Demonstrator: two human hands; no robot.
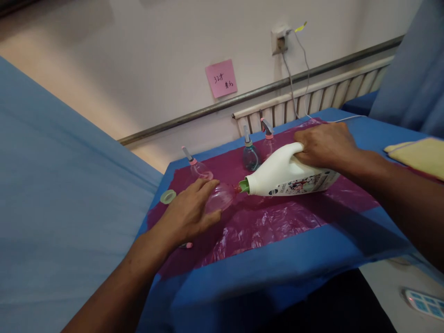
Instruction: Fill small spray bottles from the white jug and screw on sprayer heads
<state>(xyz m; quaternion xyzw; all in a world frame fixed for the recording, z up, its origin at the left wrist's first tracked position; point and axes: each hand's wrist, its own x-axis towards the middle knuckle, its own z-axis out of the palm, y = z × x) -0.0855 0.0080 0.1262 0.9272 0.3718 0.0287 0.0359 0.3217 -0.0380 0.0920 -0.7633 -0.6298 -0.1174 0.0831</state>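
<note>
Two hands: the left hand (194,208) is half open, fingers and thumb curved round the clear pinkish, round plastic bottle (220,198); the right hand (322,144) is closed round the handle of the large white plastic jug with a printed label (294,175).
Bottle: tilted, its reddish neck toward the jug.
Jug: tipped nearly on its side, its green inner spout (244,186) at the bottle's neck; whether they touch, or liquid runs, I cannot tell.
Step in hand: pouring from jug into bottle, I judge.
Next move: seems to call for a steady left grip and a slow right tilt, spout and neck kept in line.
Spray bottles: a clear one with a pink collar (201,170) near the left hand; a round teal one (251,158) and a pinkish one with a grey trigger (268,143) behind the jug.
Loose pieces: a pale green round cap (168,197) and a pink-collared piece (188,245), partly hidden by the left arm.
Underneath: shiny purple plastic sheet (263,226) over a blue cloth-covered table (243,268).
</note>
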